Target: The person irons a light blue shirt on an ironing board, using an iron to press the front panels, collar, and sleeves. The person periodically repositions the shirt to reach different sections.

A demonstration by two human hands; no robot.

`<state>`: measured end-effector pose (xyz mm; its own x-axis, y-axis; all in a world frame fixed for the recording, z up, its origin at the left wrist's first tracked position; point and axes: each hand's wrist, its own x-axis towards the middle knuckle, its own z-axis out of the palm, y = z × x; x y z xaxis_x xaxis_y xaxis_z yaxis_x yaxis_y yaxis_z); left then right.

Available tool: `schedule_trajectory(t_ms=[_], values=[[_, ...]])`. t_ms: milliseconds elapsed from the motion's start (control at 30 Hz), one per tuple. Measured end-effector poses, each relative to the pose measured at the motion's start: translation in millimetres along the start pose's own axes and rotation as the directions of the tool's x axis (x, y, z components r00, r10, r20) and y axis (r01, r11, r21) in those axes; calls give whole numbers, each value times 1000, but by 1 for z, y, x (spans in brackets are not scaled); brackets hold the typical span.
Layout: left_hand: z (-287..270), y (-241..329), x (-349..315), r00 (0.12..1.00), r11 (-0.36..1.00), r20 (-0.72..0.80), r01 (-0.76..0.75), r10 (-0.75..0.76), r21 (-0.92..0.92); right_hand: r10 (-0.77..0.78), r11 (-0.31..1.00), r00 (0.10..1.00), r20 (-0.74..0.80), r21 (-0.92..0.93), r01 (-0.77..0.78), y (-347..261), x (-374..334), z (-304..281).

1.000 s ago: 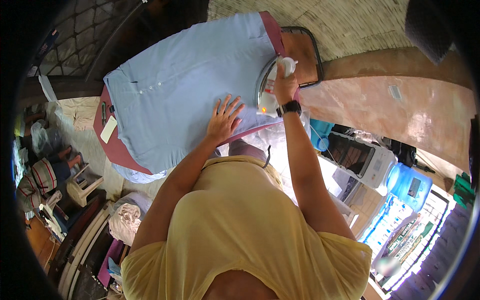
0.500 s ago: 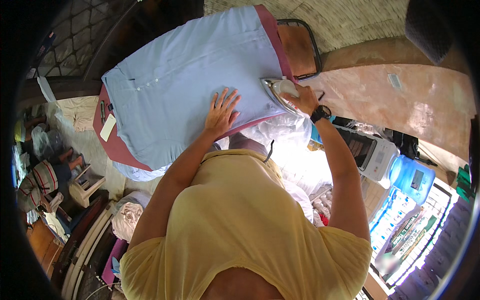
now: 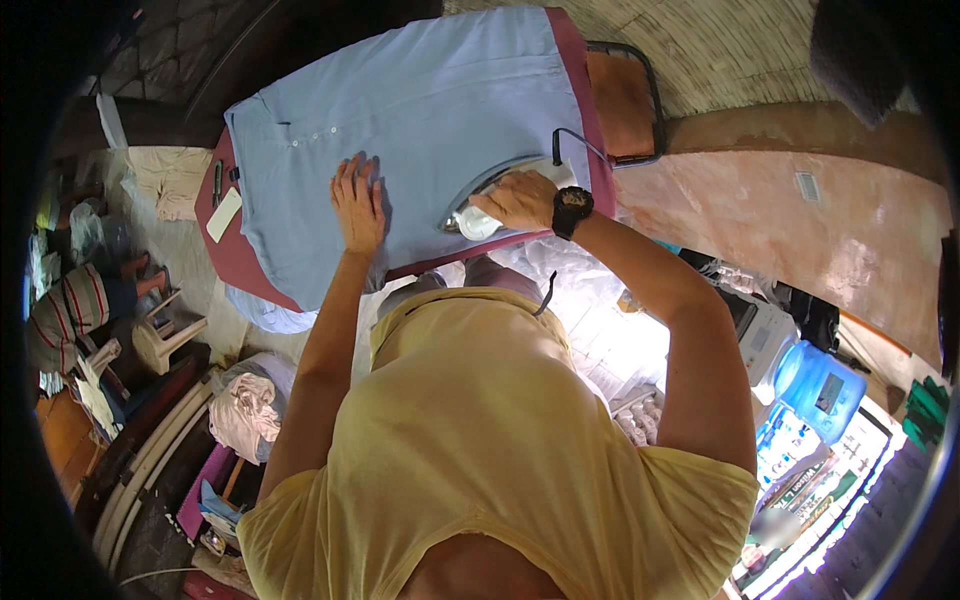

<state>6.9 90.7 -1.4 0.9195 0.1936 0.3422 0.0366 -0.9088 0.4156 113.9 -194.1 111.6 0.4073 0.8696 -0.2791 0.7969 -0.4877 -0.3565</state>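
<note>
evidently the right hand [image 3: 517, 200] is closed around the handle of the steam iron [image 3: 478, 224], which sits on the pale blue buttoned shirt [image 3: 400, 100] near the wearer's edge of the maroon-covered worktop [image 3: 222, 255]. its long axis slants from the cord [image 3: 585, 143] end, far and right, to the nose, near and left, toward the left hand [image 3: 358, 205], which lies on the shirt apart from the iron, palm down, holding nothing.
</note>
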Motion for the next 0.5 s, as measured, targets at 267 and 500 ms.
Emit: schedule_trajectory(t_ms=[267, 500], values=[[-4, -16, -8, 998, 978, 67, 3, -17, 207, 62, 997, 990, 124, 32, -67, 18, -19, -1], [-5, -17, -9, 998, 978, 63, 7, -21, 207, 46, 999, 992, 114, -3, -46, 5, -16, 2]])
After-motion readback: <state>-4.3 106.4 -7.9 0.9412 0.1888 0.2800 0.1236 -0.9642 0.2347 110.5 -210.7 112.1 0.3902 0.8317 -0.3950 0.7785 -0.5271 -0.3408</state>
